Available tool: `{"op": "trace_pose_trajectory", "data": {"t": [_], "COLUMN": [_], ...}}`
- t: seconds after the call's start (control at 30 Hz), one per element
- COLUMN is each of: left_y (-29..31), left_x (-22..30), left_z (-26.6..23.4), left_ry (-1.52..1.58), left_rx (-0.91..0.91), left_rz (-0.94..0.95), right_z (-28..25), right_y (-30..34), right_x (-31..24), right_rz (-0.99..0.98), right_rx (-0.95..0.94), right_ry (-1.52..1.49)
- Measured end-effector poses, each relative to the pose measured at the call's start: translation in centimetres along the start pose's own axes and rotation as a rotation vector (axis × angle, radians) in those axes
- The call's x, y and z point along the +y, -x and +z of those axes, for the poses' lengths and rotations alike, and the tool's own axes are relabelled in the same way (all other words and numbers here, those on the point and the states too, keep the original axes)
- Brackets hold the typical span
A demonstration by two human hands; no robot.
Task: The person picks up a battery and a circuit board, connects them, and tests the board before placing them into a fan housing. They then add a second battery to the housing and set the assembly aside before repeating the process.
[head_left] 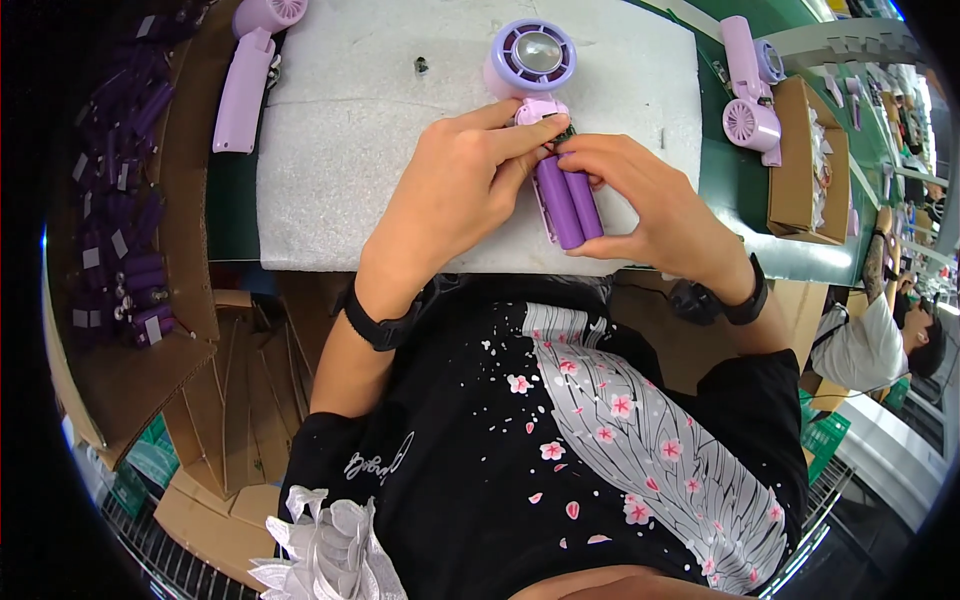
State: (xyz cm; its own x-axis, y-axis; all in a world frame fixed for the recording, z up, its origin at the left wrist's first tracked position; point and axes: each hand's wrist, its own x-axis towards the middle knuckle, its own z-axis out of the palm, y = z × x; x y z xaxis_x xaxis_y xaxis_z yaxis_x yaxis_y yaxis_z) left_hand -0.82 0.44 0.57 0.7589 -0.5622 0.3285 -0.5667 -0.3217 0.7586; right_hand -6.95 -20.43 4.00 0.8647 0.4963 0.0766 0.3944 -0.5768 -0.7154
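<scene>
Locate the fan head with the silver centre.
In the head view, the fan head is at the top, a little right of centre, over the white mat, just beyond the left hand and above the two purple batteries.

cardboard box [215, 530] lower left; green crate [825, 442], person [866, 345] right.

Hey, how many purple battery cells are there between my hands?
2: the left cell, and the right cell alongside it, nearer your right hand. Any underneath would be hidden.
</scene>
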Motion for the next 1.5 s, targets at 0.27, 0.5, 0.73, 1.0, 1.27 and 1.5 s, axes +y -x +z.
{"op": "trace_pose_trajectory", "data": {"t": [0.27, 0.5, 0.73, 1.0, 1.27, 1.5], "left_y": [-0.3, -0.5, -0.6, -0.7, -0.9, -0.7], "left_x": [0.4, 0.7, 0.7, 1.1, 1.0, 0.5], "left_z": [-0.5, -1.0, -1.1, -1.5, -1.4, -1.0], "left_ry": [0.034, 0.041, 0.086, 0.151, 0.216, 0.273], "left_rx": [-0.039, -0.067, -0.062, -0.121, -0.172, -0.136], "left_rz": [-0.024, -0.053, -0.082, -0.188, -0.335, -0.310], "right_z": [-0.2, 0.3, -0.2, 0.4, 0.1, 0.9], "right_y": [0.7, 0.7, -0.1, -1.0, -2.9, -3.5], "right_x": [-1.1, -0.6, -1.3, -1.6, -0.1, 0.0], "right_rz": [0.047, -0.021, 0.022, 0.213, 0.103, 0.093], "right_rx": [0.016, 0.096, 0.048, 0.028, 0.243, 0.285], "right_ry": [0.112, 0.154, 0.140, 0.020, 0.025, 0.031]}}
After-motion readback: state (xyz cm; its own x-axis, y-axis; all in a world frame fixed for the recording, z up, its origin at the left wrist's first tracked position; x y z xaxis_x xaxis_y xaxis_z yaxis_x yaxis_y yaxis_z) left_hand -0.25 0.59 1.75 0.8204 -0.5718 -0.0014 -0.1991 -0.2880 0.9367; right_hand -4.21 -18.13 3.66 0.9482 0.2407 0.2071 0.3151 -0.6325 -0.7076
